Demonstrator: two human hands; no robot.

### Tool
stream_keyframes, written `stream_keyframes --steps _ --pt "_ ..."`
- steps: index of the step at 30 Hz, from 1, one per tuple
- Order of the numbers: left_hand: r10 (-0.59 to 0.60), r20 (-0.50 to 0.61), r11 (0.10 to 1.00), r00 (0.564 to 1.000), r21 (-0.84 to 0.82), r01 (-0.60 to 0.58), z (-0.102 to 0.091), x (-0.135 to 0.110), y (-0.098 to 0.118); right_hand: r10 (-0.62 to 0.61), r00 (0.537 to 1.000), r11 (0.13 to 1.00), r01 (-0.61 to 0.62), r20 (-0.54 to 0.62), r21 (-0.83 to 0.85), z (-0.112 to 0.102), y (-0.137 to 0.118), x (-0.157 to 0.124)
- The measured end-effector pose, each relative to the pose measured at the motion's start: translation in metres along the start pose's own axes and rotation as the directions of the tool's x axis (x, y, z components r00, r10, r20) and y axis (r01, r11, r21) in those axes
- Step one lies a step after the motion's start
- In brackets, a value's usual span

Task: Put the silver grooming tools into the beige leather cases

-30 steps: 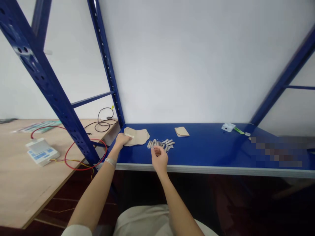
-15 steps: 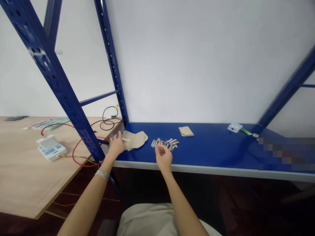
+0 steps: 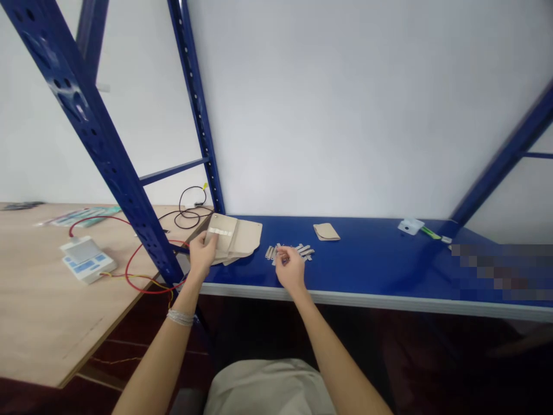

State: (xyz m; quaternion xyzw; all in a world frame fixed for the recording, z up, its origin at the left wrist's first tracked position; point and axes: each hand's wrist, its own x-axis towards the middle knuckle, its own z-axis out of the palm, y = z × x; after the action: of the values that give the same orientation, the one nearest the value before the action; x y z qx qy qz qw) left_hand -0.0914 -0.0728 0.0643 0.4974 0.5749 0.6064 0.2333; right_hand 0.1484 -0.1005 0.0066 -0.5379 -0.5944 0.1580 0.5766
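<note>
My left hand [image 3: 203, 255] grips a beige paper pouch [image 3: 221, 237] and holds it lifted above a small stack of the same pouches [image 3: 246, 240] at the left end of the blue shelf [image 3: 380, 265]. My right hand [image 3: 290, 268] is curled, fingers pinched at the near edge of a pile of several small grey metal pieces [image 3: 298, 251]. Whether a piece is between the fingers is hidden.
Another beige pouch [image 3: 326, 231] lies further right on the shelf, and a small white device [image 3: 410, 225] near the right upright. Blue rack posts [image 3: 108, 155] stand left. A wooden table [image 3: 38, 300] to the left carries a white scale [image 3: 86, 259] and red and black wires.
My left hand has lifted one pouch off the stack and tilted it upward. My right hand moved forward to the grey pieces. The view shifted slightly.
</note>
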Motion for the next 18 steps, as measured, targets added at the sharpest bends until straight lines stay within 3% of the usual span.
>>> stream_keyframes --steps 2,5,9,13,15,18 --pt "-0.106 0.035 0.944 0.994 -0.31 0.111 0.004 -0.008 0.005 -0.185 0.978 0.962 0.2 0.097 -0.186 -0.007 0.004 0.015" --pt "-0.21 0.134 0.798 0.969 -0.548 0.249 0.012 -0.018 0.006 -0.254 0.912 0.872 0.36 0.321 -0.332 -0.012 0.009 0.035" --pt "-0.313 0.246 0.696 0.917 -0.598 0.398 0.021 -0.027 -0.003 -0.2 0.823 0.84 0.424 0.531 -0.34 -0.004 0.011 0.051" --pt "-0.355 0.321 0.681 0.878 -0.554 0.478 0.029 -0.036 -0.01 -0.116 0.76 0.848 0.411 0.639 -0.335 0.004 0.008 0.065" --pt "-0.357 0.372 0.696 0.857 -0.505 0.51 0.031 -0.039 -0.012 -0.102 0.764 0.863 0.387 0.638 -0.326 -0.004 0.009 0.073" --pt "-0.374 0.39 0.737 0.841 -0.425 0.525 0.033 -0.041 -0.016 -0.076 0.848 0.904 0.281 0.524 -0.322 -0.031 0.019 0.077"
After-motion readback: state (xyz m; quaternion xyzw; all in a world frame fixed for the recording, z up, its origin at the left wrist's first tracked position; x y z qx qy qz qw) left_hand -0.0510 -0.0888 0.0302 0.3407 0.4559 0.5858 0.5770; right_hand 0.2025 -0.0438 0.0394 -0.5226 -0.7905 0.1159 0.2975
